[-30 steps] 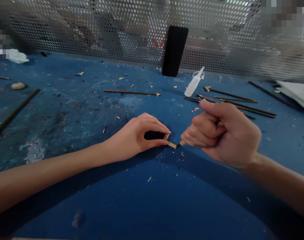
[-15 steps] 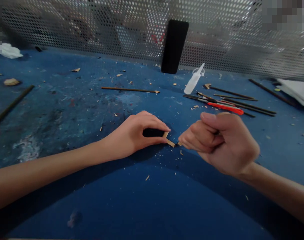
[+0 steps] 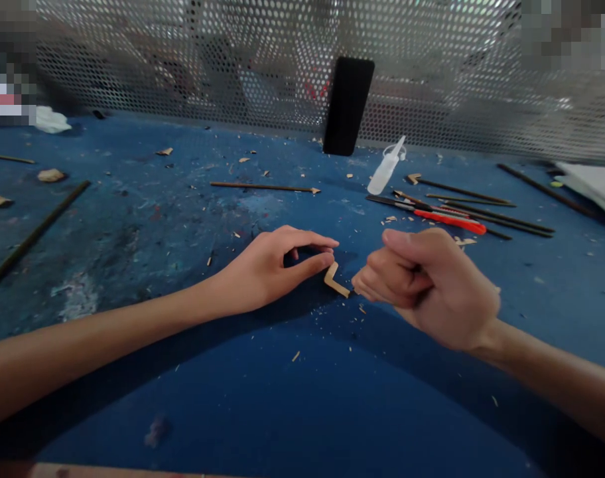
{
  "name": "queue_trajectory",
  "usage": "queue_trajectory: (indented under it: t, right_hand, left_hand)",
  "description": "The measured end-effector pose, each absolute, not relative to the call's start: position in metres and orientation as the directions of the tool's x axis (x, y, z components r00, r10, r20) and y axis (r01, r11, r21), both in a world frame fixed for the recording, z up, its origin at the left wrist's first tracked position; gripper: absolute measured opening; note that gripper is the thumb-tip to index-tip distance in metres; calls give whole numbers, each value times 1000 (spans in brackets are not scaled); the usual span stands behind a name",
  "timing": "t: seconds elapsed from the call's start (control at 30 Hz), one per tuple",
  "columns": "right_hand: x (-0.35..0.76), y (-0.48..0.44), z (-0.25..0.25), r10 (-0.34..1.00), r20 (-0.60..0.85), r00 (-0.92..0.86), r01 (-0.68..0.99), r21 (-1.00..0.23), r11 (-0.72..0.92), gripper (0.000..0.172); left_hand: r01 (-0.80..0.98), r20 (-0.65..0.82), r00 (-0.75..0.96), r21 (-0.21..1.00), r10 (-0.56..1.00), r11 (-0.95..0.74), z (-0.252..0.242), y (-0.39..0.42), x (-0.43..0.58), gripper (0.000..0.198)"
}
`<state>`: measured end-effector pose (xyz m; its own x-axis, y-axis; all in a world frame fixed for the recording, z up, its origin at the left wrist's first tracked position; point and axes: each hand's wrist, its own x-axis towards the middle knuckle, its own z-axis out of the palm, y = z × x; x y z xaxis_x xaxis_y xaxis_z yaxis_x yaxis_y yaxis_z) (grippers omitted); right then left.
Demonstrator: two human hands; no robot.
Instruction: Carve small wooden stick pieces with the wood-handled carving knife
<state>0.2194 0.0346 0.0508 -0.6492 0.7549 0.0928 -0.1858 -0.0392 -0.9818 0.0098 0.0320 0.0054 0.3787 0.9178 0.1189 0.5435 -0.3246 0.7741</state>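
Note:
A small bent piece of pale wood (image 3: 332, 284), with two angled arms, is at the middle of the blue table. My left hand (image 3: 277, 269) is just left of it, open, fingers stretched out and the thumb slightly below them. Its thumb tip is close to the piece's upper end; I cannot tell whether they touch. My right hand (image 3: 426, 285) is closed in a fist on the other side, its knuckles near the piece's lower end. Whatever it may hold is hidden. Tiny wood shavings (image 3: 327, 312) are scattered below the piece.
Behind my right hand lie a red-handled cutter (image 3: 449, 221) and several dark sticks (image 3: 501, 216). A white squeeze bottle (image 3: 385, 169) and a black phone (image 3: 349, 106) are farther back, before a perforated metal screen (image 3: 263, 66). Another stick (image 3: 263, 187) lies behind my left hand.
My left fingers have parted from the bent wood piece, which they pinched before. My right fist has shifted slightly left. The whole view has moved a little.

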Motion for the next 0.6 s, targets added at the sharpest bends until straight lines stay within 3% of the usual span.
queue_trajectory:
  t: [0.37,0.47,0.53,0.6]
  right_hand:
    - [233,43,94,816,111,-568,-214,-977,-16,56]
    - [238,50,96,829,89,-552,-154,-988,4,60]
    - [238,55,87,848,186,-496,-231,-970,77,58]
    - [235,58,78,835,104,-541,-151,-988,26,54]
  left_hand:
    - [529,97,352,799,931,-284,3,33,7,39]
    - [525,62,332,817,941,-239,5,32,7,40]
    - [509,73,311,830,948,-231,5,32,7,39]
    - [479,90,285,849,954,-224,5,32,6,39]
